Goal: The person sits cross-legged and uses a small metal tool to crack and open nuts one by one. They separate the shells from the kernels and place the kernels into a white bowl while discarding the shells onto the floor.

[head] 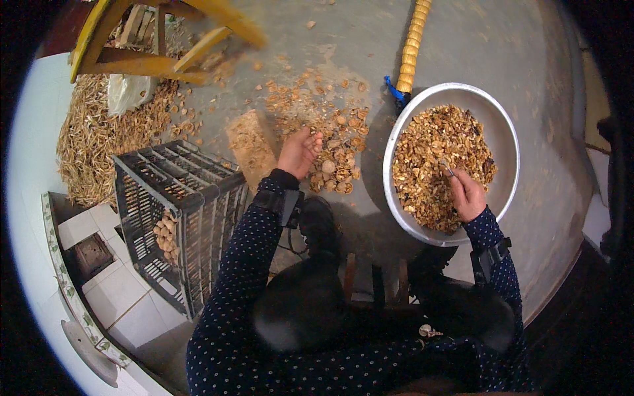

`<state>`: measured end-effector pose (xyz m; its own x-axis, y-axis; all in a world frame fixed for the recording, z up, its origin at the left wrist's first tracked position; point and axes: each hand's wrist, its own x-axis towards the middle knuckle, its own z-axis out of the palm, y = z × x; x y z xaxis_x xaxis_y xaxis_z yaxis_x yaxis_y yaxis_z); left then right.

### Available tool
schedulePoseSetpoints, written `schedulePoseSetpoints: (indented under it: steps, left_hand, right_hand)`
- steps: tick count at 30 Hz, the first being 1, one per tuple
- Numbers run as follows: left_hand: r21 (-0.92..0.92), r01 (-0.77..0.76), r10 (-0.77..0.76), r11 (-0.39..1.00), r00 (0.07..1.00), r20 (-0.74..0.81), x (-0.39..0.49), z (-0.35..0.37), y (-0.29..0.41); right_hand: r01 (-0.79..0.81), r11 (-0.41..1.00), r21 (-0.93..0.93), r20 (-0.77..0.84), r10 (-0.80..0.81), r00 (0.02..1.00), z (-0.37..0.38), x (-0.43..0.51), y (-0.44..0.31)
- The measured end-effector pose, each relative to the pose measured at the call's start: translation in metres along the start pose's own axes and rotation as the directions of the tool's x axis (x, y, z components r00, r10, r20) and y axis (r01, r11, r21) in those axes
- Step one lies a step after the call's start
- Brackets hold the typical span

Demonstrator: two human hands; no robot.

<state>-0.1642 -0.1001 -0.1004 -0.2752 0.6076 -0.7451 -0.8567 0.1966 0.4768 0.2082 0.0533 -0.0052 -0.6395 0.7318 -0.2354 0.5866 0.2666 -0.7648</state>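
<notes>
My left hand (301, 151) hovers above cracked walnut shells (342, 173) scattered on the concrete floor. Its fingers are curled, and whether anything is between them is hidden. My right hand (468, 195) grips a slim metal tool (448, 169), with the exposed end over the nuts and the rest hidden in the fingers. Below that hand, a round metal basin (502, 148) holds a broad heap of shelled walnut kernels (431, 148). A rough tan block (252, 141) lies just left of my left hand, dusted with shell bits.
A black plastic crate (198, 190) on its side contains whole walnuts (166, 235). Behind it are dry stalks (91, 148), a whitish plastic bag (130, 93) and yellow wooden furniture (143, 67). A ribbed golden pole (411, 54) ends near the basin. Shell fragments (427, 330) rest on my lap.
</notes>
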Motion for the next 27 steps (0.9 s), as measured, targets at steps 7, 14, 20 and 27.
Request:
schedulePoseSetpoints:
  steps: [7,14,20,27]
  left_hand:
    - [0.005,0.028,-0.029,1.000,0.999,0.026,-0.004,0.002,0.002]
    - [0.067,0.073,-0.084,0.995,0.981,0.177,-0.024,0.056,-0.002]
    - [0.362,0.065,-0.202,0.930,0.913,0.355,-0.037,0.144,-0.028]
    - [0.413,0.090,-0.310,0.906,0.805,0.505,-0.060,0.188,-0.062]
  right_hand:
    - [0.012,1.000,-0.021,-0.001,-0.012,1.000,0.003,0.001,0.003]
    - [0.110,0.990,-0.094,-0.013,-0.111,0.994,0.000,0.011,-0.008]
    - [0.246,0.969,-0.013,-0.003,-0.246,0.969,-0.010,0.030,-0.038]
    - [0.033,0.969,0.245,0.000,-0.033,0.999,0.003,0.030,-0.056]
